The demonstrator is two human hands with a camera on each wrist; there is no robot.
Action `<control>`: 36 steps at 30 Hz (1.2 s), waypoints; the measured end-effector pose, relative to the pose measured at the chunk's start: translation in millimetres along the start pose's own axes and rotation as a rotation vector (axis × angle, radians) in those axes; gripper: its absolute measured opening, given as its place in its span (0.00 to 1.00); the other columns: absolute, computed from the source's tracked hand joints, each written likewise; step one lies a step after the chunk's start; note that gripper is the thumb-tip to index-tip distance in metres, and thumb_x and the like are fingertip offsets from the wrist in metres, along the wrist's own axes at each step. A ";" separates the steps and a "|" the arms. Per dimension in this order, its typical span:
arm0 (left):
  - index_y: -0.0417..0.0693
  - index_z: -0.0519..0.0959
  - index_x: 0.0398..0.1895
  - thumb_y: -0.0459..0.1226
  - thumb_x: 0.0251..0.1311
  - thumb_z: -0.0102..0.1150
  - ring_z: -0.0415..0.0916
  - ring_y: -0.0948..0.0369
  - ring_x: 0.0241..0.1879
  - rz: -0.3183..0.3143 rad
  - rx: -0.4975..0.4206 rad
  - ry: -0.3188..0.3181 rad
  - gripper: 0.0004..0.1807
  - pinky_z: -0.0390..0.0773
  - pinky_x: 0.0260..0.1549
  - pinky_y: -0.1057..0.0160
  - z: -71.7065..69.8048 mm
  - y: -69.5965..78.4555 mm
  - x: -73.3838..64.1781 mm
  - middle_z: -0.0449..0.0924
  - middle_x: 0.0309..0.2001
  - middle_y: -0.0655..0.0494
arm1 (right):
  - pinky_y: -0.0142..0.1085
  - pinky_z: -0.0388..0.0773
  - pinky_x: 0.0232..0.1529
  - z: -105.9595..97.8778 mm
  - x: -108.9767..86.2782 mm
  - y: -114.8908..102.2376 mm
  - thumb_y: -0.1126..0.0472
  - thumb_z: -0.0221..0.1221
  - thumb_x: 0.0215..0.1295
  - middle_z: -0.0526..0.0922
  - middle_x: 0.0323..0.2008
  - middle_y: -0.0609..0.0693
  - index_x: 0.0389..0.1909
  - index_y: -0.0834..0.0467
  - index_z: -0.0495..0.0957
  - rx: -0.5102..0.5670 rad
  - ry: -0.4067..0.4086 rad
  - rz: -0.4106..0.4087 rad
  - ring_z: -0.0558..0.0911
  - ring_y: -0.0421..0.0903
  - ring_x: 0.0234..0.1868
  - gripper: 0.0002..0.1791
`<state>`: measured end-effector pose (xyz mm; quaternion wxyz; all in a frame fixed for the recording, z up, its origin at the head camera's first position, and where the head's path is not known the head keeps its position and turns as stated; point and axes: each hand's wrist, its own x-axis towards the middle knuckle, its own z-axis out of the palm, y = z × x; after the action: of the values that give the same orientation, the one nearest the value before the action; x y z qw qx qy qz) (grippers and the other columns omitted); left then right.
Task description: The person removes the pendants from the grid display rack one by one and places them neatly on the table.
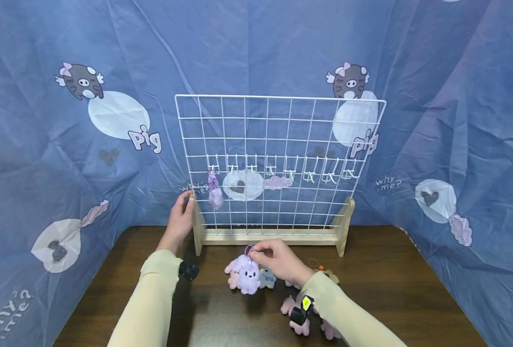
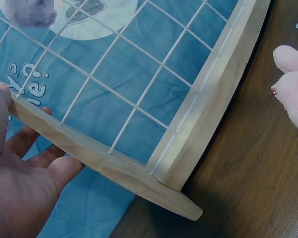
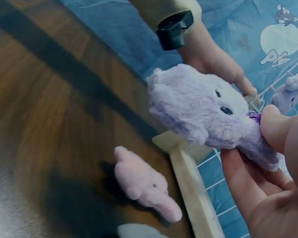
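My right hand [image 1: 280, 260] pinches a lavender plush keychain [image 1: 249, 278] by the purple strap loop at its top. In the right wrist view the fuzzy lavender plush [image 3: 188, 104] shows a dark nose and eyes, with the thumb on its strap and fingers behind. At the rack's left side, my left hand [image 1: 180, 221] grips the wooden side leg [image 2: 104, 161], thumb in front and fingers round the back. A white wire grid rack [image 1: 278, 120] stands upright in this wooden base. Another purple plush keychain [image 1: 215, 196] hangs from its leftmost hook.
A row of white hooks [image 1: 309, 176] runs across the grid. On the brown table [image 1: 222, 323] lie a pink plush [image 3: 141, 178], a grey-blue plush [image 1: 267, 278] and several pink plushes [image 1: 300, 327] near the right forearm. A blue printed cloth [image 1: 282, 48] surrounds the table.
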<state>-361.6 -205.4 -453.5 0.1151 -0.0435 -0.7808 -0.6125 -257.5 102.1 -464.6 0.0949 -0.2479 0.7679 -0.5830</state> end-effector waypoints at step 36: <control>0.45 0.63 0.77 0.41 0.85 0.41 0.60 0.42 0.77 -0.014 0.012 0.008 0.24 0.61 0.74 0.41 1.6 -0.1 -0.3 0.64 0.76 0.35 | 0.28 0.76 0.30 3.7 -44.3 27.7 0.63 0.67 0.71 0.83 0.22 0.38 0.33 0.56 0.88 -0.449 -0.201 -0.003 0.77 0.30 0.21 0.05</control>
<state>-361.4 -203.8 -454.0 0.1140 -0.0348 -0.7844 -0.6087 -225.3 126.2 -498.1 0.1124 -0.3205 0.8647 -0.3701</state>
